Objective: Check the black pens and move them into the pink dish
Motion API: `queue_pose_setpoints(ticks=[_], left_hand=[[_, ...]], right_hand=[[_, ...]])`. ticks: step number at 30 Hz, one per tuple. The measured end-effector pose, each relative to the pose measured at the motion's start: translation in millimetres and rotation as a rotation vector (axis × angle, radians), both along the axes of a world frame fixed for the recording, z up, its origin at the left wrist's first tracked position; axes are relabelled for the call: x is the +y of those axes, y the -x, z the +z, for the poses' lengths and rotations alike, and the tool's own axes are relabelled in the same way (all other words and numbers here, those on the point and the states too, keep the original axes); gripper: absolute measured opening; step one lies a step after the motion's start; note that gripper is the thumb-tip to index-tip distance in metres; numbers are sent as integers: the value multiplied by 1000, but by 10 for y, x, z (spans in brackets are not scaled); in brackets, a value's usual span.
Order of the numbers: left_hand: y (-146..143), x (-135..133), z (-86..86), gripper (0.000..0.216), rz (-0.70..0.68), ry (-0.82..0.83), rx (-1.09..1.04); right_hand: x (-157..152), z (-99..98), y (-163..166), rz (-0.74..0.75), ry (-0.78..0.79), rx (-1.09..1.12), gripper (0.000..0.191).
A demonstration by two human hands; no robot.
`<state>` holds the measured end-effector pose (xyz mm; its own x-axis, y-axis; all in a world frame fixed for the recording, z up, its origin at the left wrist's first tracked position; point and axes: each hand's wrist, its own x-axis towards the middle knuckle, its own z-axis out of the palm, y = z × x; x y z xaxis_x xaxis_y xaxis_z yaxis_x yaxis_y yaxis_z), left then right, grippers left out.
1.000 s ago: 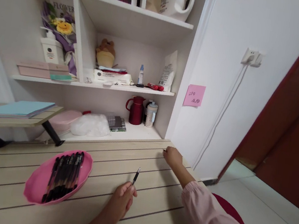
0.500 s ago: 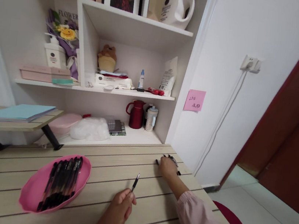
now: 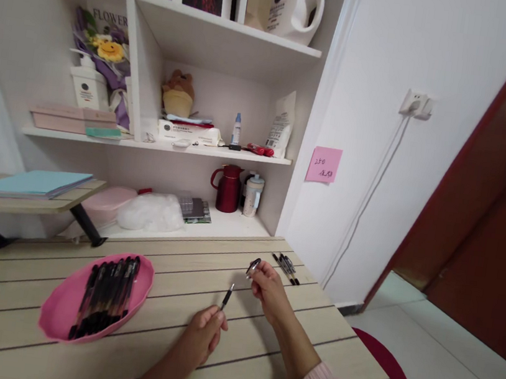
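My left hand (image 3: 203, 336) is closed round an uncapped pen (image 3: 228, 297), its metal tip pointing up and away from me. Just to the right, my right hand (image 3: 271, 289) pinches a black pen cap (image 3: 253, 267) between thumb and fingers. The cap is a short way above and right of the pen tip, apart from it. Behind my right hand, several pen parts (image 3: 286, 268) lie side by side near the table's right edge. On the left, a pink dish (image 3: 54, 312) holds a row of several black capped pens (image 3: 107, 294).
The slatted wooden table (image 3: 162, 365) meets a white shelf unit (image 3: 220, 156) at the back. A red jug (image 3: 228, 191) and a pale cup (image 3: 253, 196) stand on its lowest level. At the left, a small raised stand (image 3: 55, 204) bears blue paper (image 3: 32, 182).
My right hand has come back from the pen parts toward my left hand, and a black pen cap now shows in its fingers. My left hand still holds the pen, slightly shifted.
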<state>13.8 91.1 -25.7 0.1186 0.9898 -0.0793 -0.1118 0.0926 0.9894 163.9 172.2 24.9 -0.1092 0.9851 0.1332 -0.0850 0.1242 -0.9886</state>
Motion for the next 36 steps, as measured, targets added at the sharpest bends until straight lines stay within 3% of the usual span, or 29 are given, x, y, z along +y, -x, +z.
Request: queue_pose_setpoints(ticks=[2,4,23,36], left_hand=[[-5,-4,3,41,0,-10,11],[-8,-4,6,40,7,-18,18],[-30,-55,99,37,36,57,-10],[-31,-44,36,28,74,42,-34]], right_hand=[[-68,33,16,13,14,205,24],[-110,52,47,33,13,232,25],[-332,50,226,311,85,72,29],[-362,-44,279,335,122,41,30]])
